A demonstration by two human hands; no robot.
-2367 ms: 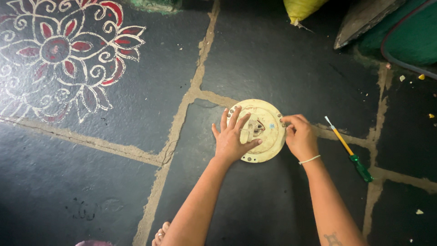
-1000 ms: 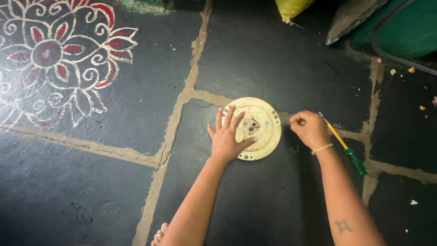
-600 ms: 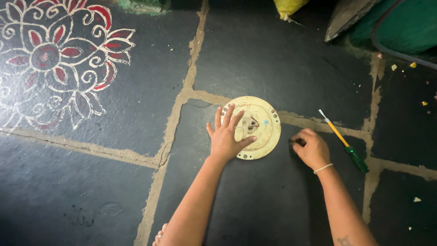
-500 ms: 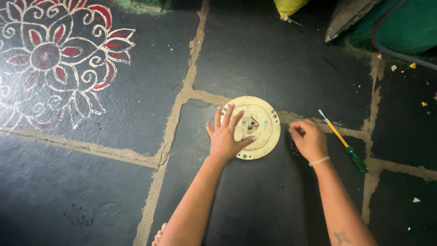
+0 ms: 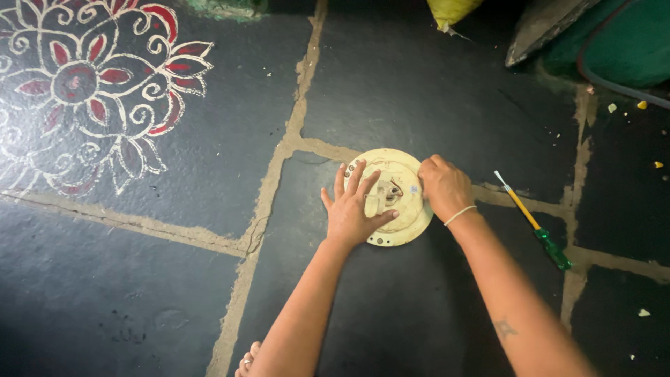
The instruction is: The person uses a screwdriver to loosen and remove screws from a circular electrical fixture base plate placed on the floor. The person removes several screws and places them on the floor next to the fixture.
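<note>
a: where's the round cream plate (image 5: 403, 225)?
b: flat on the dark stone floor (image 5: 419, 91), beside a mortar joint.
a: the left hand (image 5: 354, 211)?
b: fingers spread, palm pressed on the plate's left half.
a: right hand (image 5: 444, 187)?
b: curled at the plate's right edge; whether it pinches anything, i cannot tell.
a: anything inside?
b: small metal parts at its centre. a green-handled screwdriver (image 5: 534, 222) lies near the right wrist.

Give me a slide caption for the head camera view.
Both hands, left and right, rest on a cream round plate on dark stone floor.
</note>
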